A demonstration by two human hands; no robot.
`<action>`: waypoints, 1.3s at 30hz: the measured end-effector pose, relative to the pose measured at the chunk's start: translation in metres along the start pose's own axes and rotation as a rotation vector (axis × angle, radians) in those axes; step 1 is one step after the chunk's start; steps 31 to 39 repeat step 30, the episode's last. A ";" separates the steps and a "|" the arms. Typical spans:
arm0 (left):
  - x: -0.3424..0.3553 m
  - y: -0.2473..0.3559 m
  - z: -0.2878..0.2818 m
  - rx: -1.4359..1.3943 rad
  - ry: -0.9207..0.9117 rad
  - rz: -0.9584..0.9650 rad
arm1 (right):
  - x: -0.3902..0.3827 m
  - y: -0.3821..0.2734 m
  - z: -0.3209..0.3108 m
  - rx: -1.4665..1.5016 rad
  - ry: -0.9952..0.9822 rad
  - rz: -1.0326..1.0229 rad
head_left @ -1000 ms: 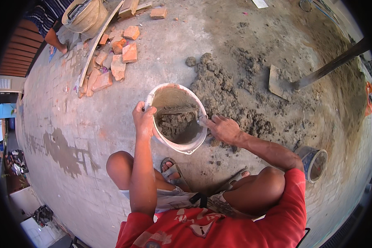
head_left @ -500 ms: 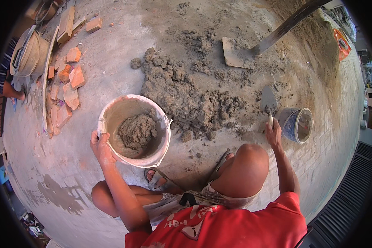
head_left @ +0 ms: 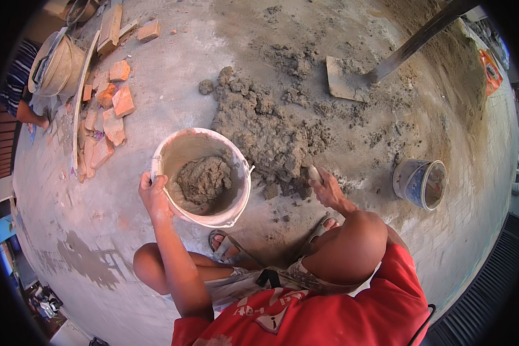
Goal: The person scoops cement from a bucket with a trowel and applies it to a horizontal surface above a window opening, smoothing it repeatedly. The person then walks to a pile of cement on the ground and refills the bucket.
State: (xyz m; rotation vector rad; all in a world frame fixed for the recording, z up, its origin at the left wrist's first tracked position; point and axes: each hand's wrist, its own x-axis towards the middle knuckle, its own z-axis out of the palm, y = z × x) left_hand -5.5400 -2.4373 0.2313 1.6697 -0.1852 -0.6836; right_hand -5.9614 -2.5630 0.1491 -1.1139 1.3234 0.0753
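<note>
My left hand (head_left: 154, 195) is closed on the near-left rim of a pale, mortar-smeared bucket (head_left: 245, 190), which is tilted toward me. A lump of wet grey mortar (head_left: 205, 180) lies inside it. In front of me a heap of mortar (head_left: 259, 124) spreads over the ground. At the heap's near right edge my right hand (head_left: 328, 190) grips the handle of a trowel (head_left: 314, 173). The trowel's blade is hidden in the mortar.
A smaller blue and white bucket (head_left: 408, 180) lies tipped at right. Beyond the heap rests a hoe-like tool (head_left: 343, 81) with a long handle. Broken bricks (head_left: 114, 127) and a plank (head_left: 82, 109) lie at left, near another person's leg (head_left: 32, 115). Sand (head_left: 450, 69) is piled far right.
My right hand has brought the trowel leftward from beside the small bucket into the mortar heap's edge. My left hand still holds the bucket; the whole view has shifted slightly.
</note>
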 end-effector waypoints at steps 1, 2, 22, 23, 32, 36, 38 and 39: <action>-0.001 0.000 0.000 -0.005 0.005 -0.005 | -0.004 -0.009 0.003 0.017 -0.003 -0.017; -0.001 0.001 0.001 -0.011 0.009 -0.011 | -0.007 -0.017 0.006 0.034 -0.004 -0.033; -0.002 -0.002 0.003 0.021 -0.012 -0.003 | -0.017 -0.042 0.008 0.225 -0.048 -0.180; -0.002 -0.002 0.003 0.021 -0.010 -0.009 | -0.021 -0.048 0.007 0.217 -0.040 -0.192; -0.006 -0.003 -0.006 0.024 -0.027 0.013 | -0.029 -0.056 -0.008 0.130 -0.001 -0.178; -0.006 -0.003 -0.006 0.024 -0.027 0.013 | -0.029 -0.056 -0.008 0.130 -0.001 -0.178; -0.006 -0.003 -0.006 0.024 -0.027 0.013 | -0.029 -0.056 -0.008 0.130 -0.001 -0.178; -0.006 -0.003 -0.006 0.024 -0.027 0.013 | -0.029 -0.056 -0.008 0.130 -0.001 -0.178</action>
